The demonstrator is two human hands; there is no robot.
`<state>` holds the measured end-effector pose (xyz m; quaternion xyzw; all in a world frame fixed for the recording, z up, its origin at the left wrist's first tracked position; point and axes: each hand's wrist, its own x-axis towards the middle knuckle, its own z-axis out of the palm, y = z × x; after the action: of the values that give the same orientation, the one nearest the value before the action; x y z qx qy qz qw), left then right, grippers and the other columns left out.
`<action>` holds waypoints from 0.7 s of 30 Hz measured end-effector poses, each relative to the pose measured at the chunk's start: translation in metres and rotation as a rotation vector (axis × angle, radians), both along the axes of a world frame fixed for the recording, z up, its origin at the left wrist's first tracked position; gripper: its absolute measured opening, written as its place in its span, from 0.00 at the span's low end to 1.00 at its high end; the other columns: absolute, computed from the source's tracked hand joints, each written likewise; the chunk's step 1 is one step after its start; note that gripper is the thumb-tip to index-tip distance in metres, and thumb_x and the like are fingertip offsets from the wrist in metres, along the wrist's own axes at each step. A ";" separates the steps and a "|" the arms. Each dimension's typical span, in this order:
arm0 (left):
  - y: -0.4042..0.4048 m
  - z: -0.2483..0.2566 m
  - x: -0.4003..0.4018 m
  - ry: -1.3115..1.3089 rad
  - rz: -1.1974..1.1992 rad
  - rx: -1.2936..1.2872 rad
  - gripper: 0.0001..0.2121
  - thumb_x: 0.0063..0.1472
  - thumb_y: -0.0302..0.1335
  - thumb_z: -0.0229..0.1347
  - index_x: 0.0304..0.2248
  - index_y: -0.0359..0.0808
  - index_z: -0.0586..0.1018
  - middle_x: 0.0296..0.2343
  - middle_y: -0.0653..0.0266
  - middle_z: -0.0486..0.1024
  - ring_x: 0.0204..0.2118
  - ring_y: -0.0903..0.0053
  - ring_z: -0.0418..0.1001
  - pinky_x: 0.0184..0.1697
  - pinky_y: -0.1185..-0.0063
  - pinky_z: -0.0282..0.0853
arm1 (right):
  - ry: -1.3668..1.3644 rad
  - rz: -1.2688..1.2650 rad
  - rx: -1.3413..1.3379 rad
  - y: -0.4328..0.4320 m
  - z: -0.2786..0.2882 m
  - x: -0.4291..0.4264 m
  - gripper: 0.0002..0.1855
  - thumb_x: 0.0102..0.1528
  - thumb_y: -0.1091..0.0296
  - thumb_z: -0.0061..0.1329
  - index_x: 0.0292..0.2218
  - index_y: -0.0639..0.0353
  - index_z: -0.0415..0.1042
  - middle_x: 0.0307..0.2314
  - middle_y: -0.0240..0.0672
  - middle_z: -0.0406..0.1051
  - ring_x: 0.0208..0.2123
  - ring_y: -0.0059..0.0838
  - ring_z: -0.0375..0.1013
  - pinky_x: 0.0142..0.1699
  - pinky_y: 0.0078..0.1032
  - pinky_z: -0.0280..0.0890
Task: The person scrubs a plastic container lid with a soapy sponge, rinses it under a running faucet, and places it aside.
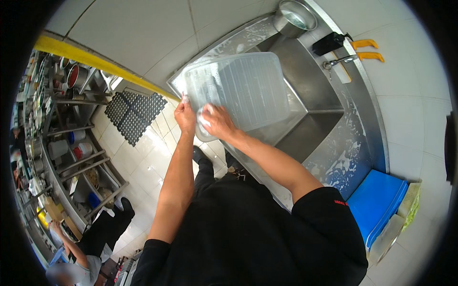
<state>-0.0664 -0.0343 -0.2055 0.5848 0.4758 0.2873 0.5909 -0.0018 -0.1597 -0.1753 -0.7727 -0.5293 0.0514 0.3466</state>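
Observation:
A translucent ribbed plastic lid or shallow container (250, 89) lies tilted over the left part of a stainless steel sink (311, 82), with suds along its left side. My left hand (185, 116) grips its left edge, the thumb on top. Near the lower left corner, my right hand (216, 121) presses something white and soapy against the plastic; whether this is a sponge or only foam cannot be told. The palm hides most of it. Both forearms are bare, below black short sleeves.
A metal pot (295, 19) stands at the sink's far corner, near a black bottle (327, 43), a faucet (338, 62) and yellow-handled tools (365, 44). Blue containers (375, 203) stand at right. Shelves (61, 143), a black mat (134, 111) and another person (96, 236) are at left.

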 end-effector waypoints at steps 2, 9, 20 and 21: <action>0.006 -0.013 -0.006 -0.049 0.032 0.016 0.16 0.64 0.32 0.50 0.35 0.23 0.78 0.27 0.68 0.76 0.28 0.87 0.65 0.32 0.84 0.64 | 0.059 0.088 0.019 -0.016 0.009 0.005 0.15 0.40 0.72 0.58 0.33 0.53 0.72 0.35 0.35 0.67 0.39 0.37 0.68 0.41 0.38 0.60; 0.003 -0.001 -0.003 -0.030 -0.063 0.056 0.18 0.66 0.34 0.48 0.39 0.22 0.77 0.21 0.76 0.67 0.26 0.88 0.60 0.30 0.85 0.61 | -0.200 -0.540 0.064 0.025 -0.008 0.096 0.19 0.40 0.68 0.58 0.37 0.53 0.71 0.36 0.38 0.65 0.39 0.41 0.66 0.42 0.39 0.58; -0.002 0.015 0.001 0.086 -0.039 0.069 0.19 0.65 0.36 0.50 0.44 0.25 0.76 0.23 0.69 0.74 0.26 0.87 0.65 0.32 0.83 0.64 | -0.078 -0.117 0.014 0.004 -0.001 0.046 0.16 0.43 0.68 0.56 0.37 0.53 0.72 0.41 0.39 0.64 0.45 0.40 0.64 0.48 0.38 0.56; 0.001 0.011 -0.001 0.105 -0.044 0.060 0.20 0.64 0.37 0.50 0.45 0.26 0.75 0.23 0.69 0.75 0.27 0.87 0.65 0.32 0.83 0.65 | -0.087 -0.053 0.041 -0.010 -0.001 0.046 0.16 0.43 0.68 0.56 0.37 0.53 0.72 0.41 0.39 0.65 0.45 0.40 0.64 0.48 0.37 0.57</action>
<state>-0.0669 -0.0338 -0.1948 0.6268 0.4844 0.2573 0.5534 0.0441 -0.1695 -0.1767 -0.7805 -0.5243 -0.0021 0.3405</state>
